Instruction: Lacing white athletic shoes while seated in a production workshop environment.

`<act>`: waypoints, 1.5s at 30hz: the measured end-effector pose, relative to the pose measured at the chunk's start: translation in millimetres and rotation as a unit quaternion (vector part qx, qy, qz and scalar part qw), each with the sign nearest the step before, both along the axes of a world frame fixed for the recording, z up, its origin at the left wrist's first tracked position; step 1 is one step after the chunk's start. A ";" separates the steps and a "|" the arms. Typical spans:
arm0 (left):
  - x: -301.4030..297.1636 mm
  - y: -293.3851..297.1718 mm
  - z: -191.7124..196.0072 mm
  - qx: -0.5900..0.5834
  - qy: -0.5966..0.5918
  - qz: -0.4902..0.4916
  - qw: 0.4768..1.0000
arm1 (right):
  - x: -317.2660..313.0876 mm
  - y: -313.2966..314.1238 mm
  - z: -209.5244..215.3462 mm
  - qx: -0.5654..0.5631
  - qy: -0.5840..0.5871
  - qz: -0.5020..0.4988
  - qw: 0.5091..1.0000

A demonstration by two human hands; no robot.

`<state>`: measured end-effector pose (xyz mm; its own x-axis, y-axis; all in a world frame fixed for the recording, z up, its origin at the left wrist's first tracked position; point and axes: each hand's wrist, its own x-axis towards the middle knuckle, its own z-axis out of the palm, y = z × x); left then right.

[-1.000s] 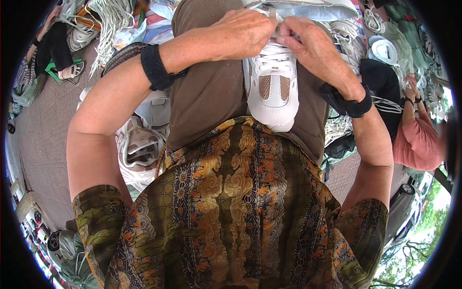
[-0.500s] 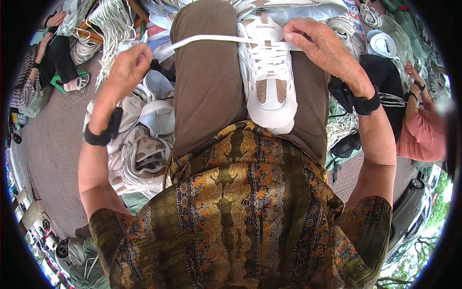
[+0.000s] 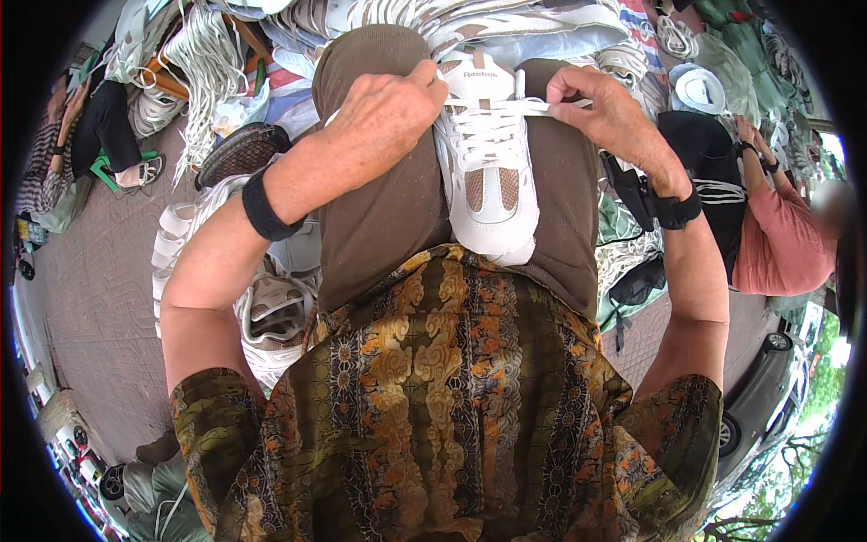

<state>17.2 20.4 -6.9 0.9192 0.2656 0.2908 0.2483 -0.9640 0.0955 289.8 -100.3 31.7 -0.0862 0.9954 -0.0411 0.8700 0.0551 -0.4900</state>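
A white sneaker [image 3: 492, 217] with brown mesh patches lies across my lap, its toe toward my body and its tongue away. White laces criss-cross its front. My left hand [image 3: 384, 108] is closed at the left side of the upper eyelets, pinching the shoelace [image 3: 528, 107]; its fingertips are partly hidden behind the knuckles. A bit of white lace shows beneath that hand. To the right of the shoe, my right hand [image 3: 610, 113] pinches the other lace end between thumb and forefinger, with the lace drawn straight from the eyelets.
Beyond my knees lies a pile of white shoe uppers [image 3: 533, 27]. More sneakers [image 3: 280, 312] are heaped by my left leg. Bundles of laces [image 3: 203, 68] hang at the far left. Two other people sit nearby, one in a pink top [image 3: 786, 239] at right. A white bowl-like object [image 3: 697, 88] stands at far right.
My left hand has come in from the far left to the shoe's upper eyelets, so the long stretched lace has shortened. My right hand stays beside the shoe, holding lace.
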 end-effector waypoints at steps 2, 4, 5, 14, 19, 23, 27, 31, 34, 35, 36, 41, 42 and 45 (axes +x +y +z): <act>-5.3 0.8 -0.2 -0.052 -0.029 0.011 0.998 | 5.8 4.5 3.0 -0.049 0.061 -0.016 0.997; -13.3 3.1 0.7 -0.053 -0.037 0.028 0.998 | 7.2 6.8 4.8 -0.073 0.062 0.014 0.995; -18.4 4.7 1.3 -0.058 -0.057 0.043 0.996 | 5.9 6.8 4.7 -0.087 0.056 -0.004 0.995; -70.5 18.5 1.1 -0.057 -0.060 0.094 0.992 | -13.9 5.9 4.7 -0.091 0.085 0.039 0.991; -86.3 19.7 -2.7 -0.040 -0.096 0.099 0.990 | -3.9 7.0 21.4 -0.057 0.254 0.020 0.965; -109.8 26.2 -2.9 -0.047 -0.083 0.163 0.982 | -0.2 8.7 31.6 -0.077 0.365 -0.029 0.927; -146.1 36.8 -8.6 0.005 -0.104 0.211 0.972 | -12.9 12.4 28.0 -0.026 0.266 0.013 0.964; -198.5 52.8 -17.8 0.039 -0.078 0.307 0.948 | -28.7 25.9 17.4 -0.067 0.210 0.037 0.975; -248.1 63.9 -22.7 0.074 -0.071 0.389 0.915 | -39.8 36.7 2.4 -0.048 0.186 0.071 0.979; -264.6 71.0 -20.9 0.099 -0.049 0.452 0.885 | -40.9 38.8 -1.0 -0.034 0.177 0.083 0.980; -276.6 76.2 -22.9 0.123 -0.018 0.520 0.845 | -40.1 40.2 -3.2 -0.005 0.140 0.087 0.986; -276.9 84.9 -46.6 0.110 0.007 0.534 0.838 | -26.4 27.3 -2.9 0.012 0.128 0.056 0.990; -265.0 83.5 -48.7 0.088 0.023 0.514 0.853 | -24.1 21.5 -2.7 0.006 0.099 0.060 0.993; -218.3 70.0 -36.6 0.074 0.016 0.476 0.876 | -20.8 3.2 -1.2 0.103 -0.109 0.114 0.982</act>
